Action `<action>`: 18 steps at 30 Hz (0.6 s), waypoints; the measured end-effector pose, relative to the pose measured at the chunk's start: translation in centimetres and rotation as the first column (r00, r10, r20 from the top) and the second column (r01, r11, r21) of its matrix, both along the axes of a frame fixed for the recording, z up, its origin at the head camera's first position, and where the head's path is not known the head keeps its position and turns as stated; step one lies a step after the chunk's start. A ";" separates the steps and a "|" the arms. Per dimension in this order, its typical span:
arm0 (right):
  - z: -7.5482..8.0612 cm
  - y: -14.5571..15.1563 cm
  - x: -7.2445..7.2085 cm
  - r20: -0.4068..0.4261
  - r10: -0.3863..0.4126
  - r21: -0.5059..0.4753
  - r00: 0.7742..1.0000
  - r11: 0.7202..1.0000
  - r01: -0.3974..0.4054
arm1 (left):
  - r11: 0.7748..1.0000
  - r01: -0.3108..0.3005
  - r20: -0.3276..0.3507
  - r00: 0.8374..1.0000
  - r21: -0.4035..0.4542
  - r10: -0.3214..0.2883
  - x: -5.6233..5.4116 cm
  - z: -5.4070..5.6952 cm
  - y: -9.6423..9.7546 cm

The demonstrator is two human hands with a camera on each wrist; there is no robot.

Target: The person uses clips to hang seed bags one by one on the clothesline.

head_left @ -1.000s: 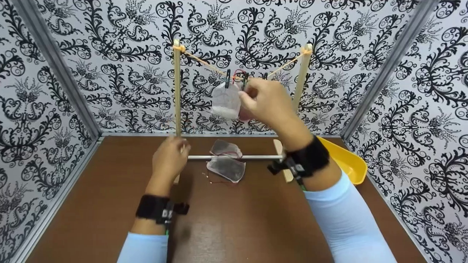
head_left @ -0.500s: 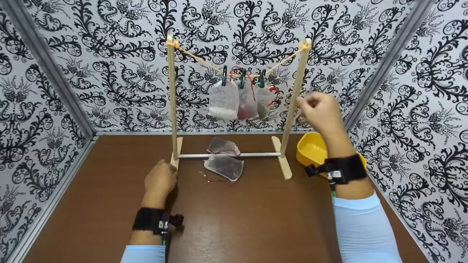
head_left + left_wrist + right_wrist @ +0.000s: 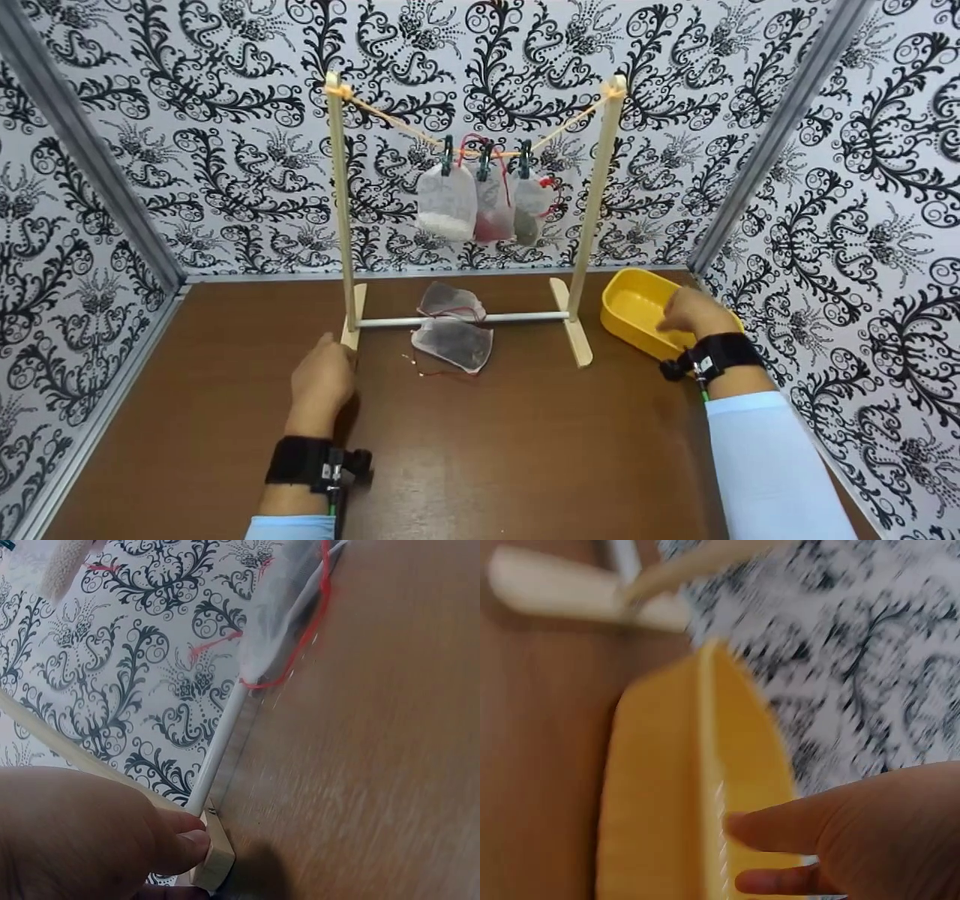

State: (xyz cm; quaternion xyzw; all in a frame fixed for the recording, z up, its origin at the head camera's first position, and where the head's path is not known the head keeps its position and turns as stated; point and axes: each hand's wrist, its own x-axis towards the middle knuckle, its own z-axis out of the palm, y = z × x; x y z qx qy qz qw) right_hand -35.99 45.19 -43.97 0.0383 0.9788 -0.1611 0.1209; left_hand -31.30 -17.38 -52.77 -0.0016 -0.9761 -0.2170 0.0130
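Note:
A wooden stand (image 3: 341, 202) has a cord (image 3: 394, 120) strung between its two posts. Three small mesh bags hang from the cord by dark green clips: one with white contents (image 3: 446, 214), one with red (image 3: 493, 214), one with green (image 3: 531, 217). My left hand (image 3: 322, 375) holds the front end of the stand's left foot (image 3: 216, 859) between thumb and fingers. Above the yellow tray (image 3: 626, 322) my right hand (image 3: 694, 311) reaches down, fingers apart and holding nothing in the right wrist view; it covers part of the tray's inside.
Two dark-filled mesh bags with red strings, one behind the white crossbar (image 3: 525, 317) and one in front (image 3: 454, 343), lie on the brown table (image 3: 480, 450). The stand's right foot (image 3: 577, 341) is left of the tray. Patterned walls (image 3: 247, 150) enclose the back and sides.
My right hand has left the hanging bags, moved right and come down to the yellow tray. My left hand has slid from beside the left post down to the foot's front end.

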 end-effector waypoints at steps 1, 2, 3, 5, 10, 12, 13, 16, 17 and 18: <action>-0.3 0.3 0.2 0.036 0.011 0.026 0.999 1.000 -0.012 | 1.000 -0.007 0.001 1.000 0.005 0.007 0.0 0.0 0.0; -0.6 0.6 0.4 0.067 0.032 0.054 0.997 0.998 -0.036 | 1.000 -0.012 0.003 1.000 0.008 0.012 0.1 0.0 -0.1; -0.7 0.8 0.5 0.088 0.050 0.081 0.995 0.995 -0.057 | 1.000 -0.015 0.004 1.000 0.010 0.015 0.1 0.1 -0.1; -1.0 1.1 0.7 0.113 0.064 0.111 0.992 0.991 -0.076 | 1.000 -0.022 0.003 1.000 0.013 0.022 0.1 0.1 -0.2; -1.3 1.1 1.1 0.098 0.037 0.097 0.995 0.994 -0.047 | 0.999 -0.023 -0.012 1.000 0.026 0.023 -0.1 0.1 -0.2; -1.3 0.9 1.4 0.091 0.013 0.084 0.996 0.996 -0.020 | 0.999 -0.022 -0.012 1.000 0.025 0.022 -0.2 0.1 -0.2; -1.3 0.8 1.5 0.088 -0.002 0.079 0.996 0.997 -0.005 | 0.999 -0.022 -0.010 1.000 0.024 0.022 -0.2 0.1 -0.3; -1.3 0.3 1.7 0.094 -0.044 0.021 0.995 0.999 0.042 | 1.000 -0.026 0.002 1.000 0.017 0.026 -0.1 0.0 -0.6; -1.3 0.2 1.8 0.094 -0.055 -0.007 0.994 0.998 0.056 | 1.000 -0.027 0.003 1.000 0.015 0.027 -0.1 -0.1 -0.8; -1.4 0.0 1.7 0.084 -0.058 -0.012 0.995 0.998 0.060 | 0.999 -0.028 0.005 1.000 0.016 0.028 0.0 -0.1 -0.9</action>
